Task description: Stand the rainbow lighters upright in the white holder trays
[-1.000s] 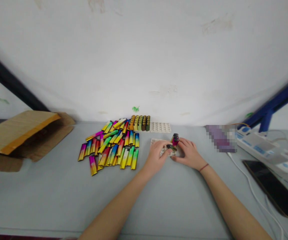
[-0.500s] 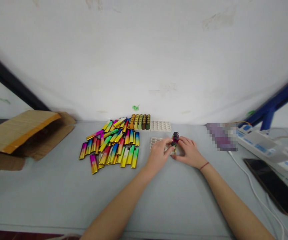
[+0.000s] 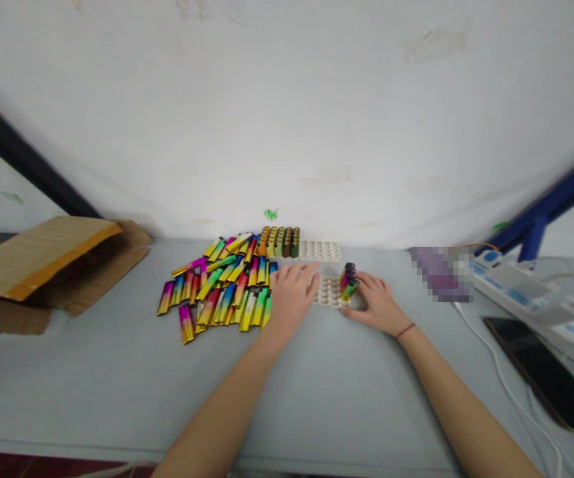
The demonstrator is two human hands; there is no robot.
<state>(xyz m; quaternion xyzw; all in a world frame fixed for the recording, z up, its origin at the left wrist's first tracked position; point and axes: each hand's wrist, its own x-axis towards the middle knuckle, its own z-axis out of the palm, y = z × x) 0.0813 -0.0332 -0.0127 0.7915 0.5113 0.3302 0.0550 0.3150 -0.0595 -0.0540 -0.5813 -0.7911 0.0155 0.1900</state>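
Observation:
My left hand (image 3: 289,295) is open and holds nothing, its fingers stretched over the right edge of a pile of shiny gradient-coloured lighters (image 3: 224,299). Beside it lies a white tray with round holes (image 3: 327,291). A short row of lighters (image 3: 349,282) stands upright along that tray's right side, dark tops up. My right hand (image 3: 377,302) rests at the tray's right end, thumb at the near corner and fingers behind the standing lighters, steadying the tray. The fingertips' exact contact is partly hidden.
Behind the pile stands a block of upright lighters (image 3: 280,242), next to another white holed tray (image 3: 320,250) by the wall. An opened cardboard box (image 3: 58,265) is at left. On the right are a phone (image 3: 541,372), a white power strip (image 3: 526,299) and cables.
My left hand has let go of a lighter at the front of the standing row and moved left to the pile, its fingers now spread. My right hand has stayed in place.

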